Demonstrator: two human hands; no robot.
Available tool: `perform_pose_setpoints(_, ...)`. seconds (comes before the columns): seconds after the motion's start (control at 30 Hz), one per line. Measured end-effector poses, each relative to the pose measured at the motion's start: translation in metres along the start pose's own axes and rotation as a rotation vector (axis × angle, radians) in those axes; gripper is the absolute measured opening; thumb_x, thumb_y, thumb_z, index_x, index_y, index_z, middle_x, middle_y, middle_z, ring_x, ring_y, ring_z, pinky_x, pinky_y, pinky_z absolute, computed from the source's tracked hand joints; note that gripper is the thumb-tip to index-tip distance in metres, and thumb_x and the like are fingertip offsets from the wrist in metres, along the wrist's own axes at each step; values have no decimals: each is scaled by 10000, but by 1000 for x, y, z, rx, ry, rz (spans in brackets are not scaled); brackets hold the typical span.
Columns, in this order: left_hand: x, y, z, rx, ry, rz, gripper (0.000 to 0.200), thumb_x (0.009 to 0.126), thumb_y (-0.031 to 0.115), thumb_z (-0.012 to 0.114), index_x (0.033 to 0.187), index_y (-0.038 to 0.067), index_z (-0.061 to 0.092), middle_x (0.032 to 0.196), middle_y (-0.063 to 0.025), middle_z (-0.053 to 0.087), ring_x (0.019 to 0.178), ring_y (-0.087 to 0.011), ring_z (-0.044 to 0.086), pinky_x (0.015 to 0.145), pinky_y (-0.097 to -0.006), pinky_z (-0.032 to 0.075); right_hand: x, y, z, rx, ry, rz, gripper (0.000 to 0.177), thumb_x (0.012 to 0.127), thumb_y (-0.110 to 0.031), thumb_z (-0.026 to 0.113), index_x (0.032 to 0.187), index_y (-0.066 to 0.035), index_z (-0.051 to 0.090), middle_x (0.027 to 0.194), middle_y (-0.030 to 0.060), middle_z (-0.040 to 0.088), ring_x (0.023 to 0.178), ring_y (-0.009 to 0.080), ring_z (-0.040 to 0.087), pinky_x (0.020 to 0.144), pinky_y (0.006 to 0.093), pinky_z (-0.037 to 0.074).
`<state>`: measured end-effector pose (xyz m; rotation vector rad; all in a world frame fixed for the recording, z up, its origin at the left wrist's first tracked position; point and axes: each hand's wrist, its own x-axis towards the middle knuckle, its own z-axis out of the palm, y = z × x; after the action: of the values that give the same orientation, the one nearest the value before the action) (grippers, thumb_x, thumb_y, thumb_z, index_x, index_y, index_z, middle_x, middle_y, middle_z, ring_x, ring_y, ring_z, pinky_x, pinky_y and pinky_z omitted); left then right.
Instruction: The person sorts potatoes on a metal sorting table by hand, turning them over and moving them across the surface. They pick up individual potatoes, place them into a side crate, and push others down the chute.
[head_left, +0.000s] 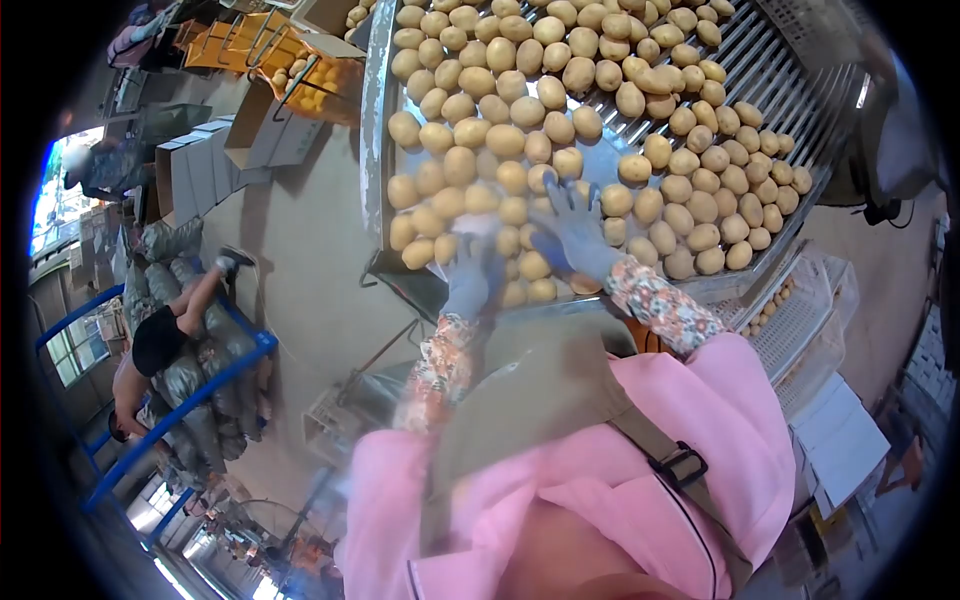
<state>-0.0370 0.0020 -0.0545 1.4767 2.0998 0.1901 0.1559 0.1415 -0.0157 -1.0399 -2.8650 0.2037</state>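
Many yellow potatoes (520,110) lie on a metal roller conveyor (770,70) in front of me. My right hand (580,235), in a blue-grey glove with a floral sleeve, rests on the potatoes near the conveyor's near edge with its fingers spread. To its left, my left hand (470,275), gloved the same way, hovers over the potatoes at that edge. It is blurred, so its grip is unclear. A pink garment (620,450) and a grey strap cover my chest below.
Cardboard boxes (265,130) and an orange crate of potatoes (300,60) stand at the left of the conveyor. A person (160,340) lies on sacks on a blue cart. A white plastic crate (800,310) holding small potatoes sits at the right.
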Motion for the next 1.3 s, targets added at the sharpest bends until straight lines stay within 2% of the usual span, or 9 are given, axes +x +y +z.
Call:
perform_pose_setpoints(0.13, 17, -23, 23, -213, 107, -95, 369, 824, 320, 633, 1089, 66, 595, 1153, -214, 574, 1053, -369, 558, 915, -405, 438, 13, 55, -7, 710, 264, 370, 407, 918, -247, 516, 1317, -169, 504, 1320, 158, 507, 1124, 314, 548, 982, 432, 414)
perform_pose_setpoints(0.3, 14, 6, -16, -408, 168, -174, 332, 834, 335, 646, 935, 24, 586, 813, -129, 632, 780, -289, 621, 715, -351, 496, 70, 110, 15, 287, 155, 361, 441, 876, -159, 553, 1312, -215, 506, 1303, 158, 520, 1110, 337, 567, 931, 442, 455)
perform_pose_setpoints(0.37, 18, 6, -23, -1166, -74, -415, 325, 907, 368, 561, 992, 55, 582, 878, -105, 645, 778, -230, 628, 629, -289, 493, 90, 114, 29, 181, 194, 286, 448, 873, -168, 556, 1313, -235, 502, 1314, 158, 505, 1114, 350, 561, 922, 454, 460)
perform_pose_setpoints(0.5, 20, 5, -24, -847, 33, 72, 394, 963, 405, 479, 1130, 51, 524, 1010, -109, 632, 802, -194, 628, 627, -235, 499, 114, 119, 18, 235, 3, 504, 426, 871, -208, 584, 1289, -188, 502, 1267, 153, 531, 1001, 319, 591, 884, 423, 486)
perform_pose_setpoints(0.6, 10, 65, -74, -968, 78, 114, 389, 975, 367, 490, 1171, 32, 503, 1065, -115, 622, 909, -220, 629, 746, -259, 523, 93, 110, 16, 1244, 68, 577, 353, 916, -338, 575, 1154, -77, 576, 809, 41, 634, 590, 123, 541, 529, 262, 464)
perform_pose_setpoints(0.73, 11, 67, -60, -1259, 72, -21, 413, 881, 2, 619, 1250, -10, 432, 1256, -146, 532, 1149, -242, 549, 941, -339, 511, 19, 54, -24, 2039, -175, 790, 439, 951, -471, 509, 1160, -93, 587, 900, 25, 639, 665, 104, 556, 544, 205, 411)
perform_pose_setpoints(0.83, 6, 71, -57, -850, 226, 249, 376, 935, 70, 546, 1267, -49, 414, 1298, -181, 498, 1203, -262, 513, 993, -365, 484, -19, 23, -19, 1446, 254, 64, 492, 891, -273, 677, 1250, -3, 476, 1182, 91, 604, 998, 171, 623, 804, 286, 536)
perform_pose_setpoints(1.1, -25, 86, -71, 65, 335, 540, 485, 759, 127, 622, 1242, 161, 600, 1199, -67, 592, 1089, -254, 567, 845, -341, 507, -43, -15, -55, 1136, 393, 73, 509, 781, -201, 781, 1212, -21, 578, 1208, 124, 583, 980, 221, 610, 793, 304, 518)
perform_pose_setpoints(1.3, -46, 62, -62, -2348, -535, 96, 433, 1011, 351, 435, 1347, 76, 432, 1318, -140, 504, 1208, -318, 520, 965, -311, 517, -48, -15, -68, 542, 385, -249, 518, 779, -207, 780, 1212, -5, 579, 1230, 124, 574, 995, 213, 578, 807, 302, 509)
